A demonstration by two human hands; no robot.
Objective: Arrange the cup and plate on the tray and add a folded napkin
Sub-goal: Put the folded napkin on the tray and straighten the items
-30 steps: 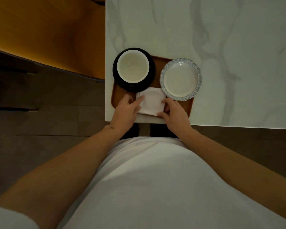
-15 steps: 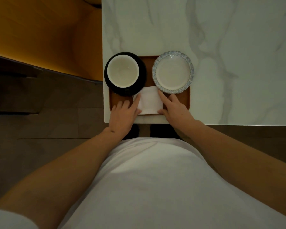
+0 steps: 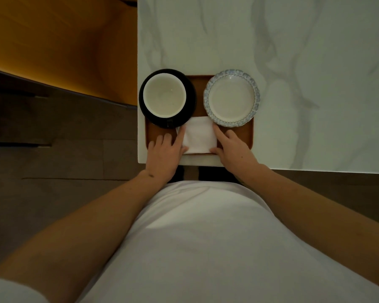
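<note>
A brown tray (image 3: 245,134) lies at the near left corner of the marble table. On its left stands a white cup (image 3: 164,96) on a black saucer (image 3: 189,106). A blue-rimmed white plate (image 3: 231,98) sits on its right. A folded white napkin (image 3: 199,136) lies at the tray's front middle. My left hand (image 3: 164,152) rests on the tray with its index finger straight along the napkin's left edge. My right hand (image 3: 233,147) touches the napkin's right edge with index finger and thumb.
The white marble table (image 3: 293,51) stretches far and to the right of the tray. Its left edge runs just beside the saucer. An orange seat (image 3: 64,40) stands to the left, over a dark floor.
Both hands have stayed at the napkin's sides, straightening it so it lies squarer on the tray. My head view has shifted slightly.
</note>
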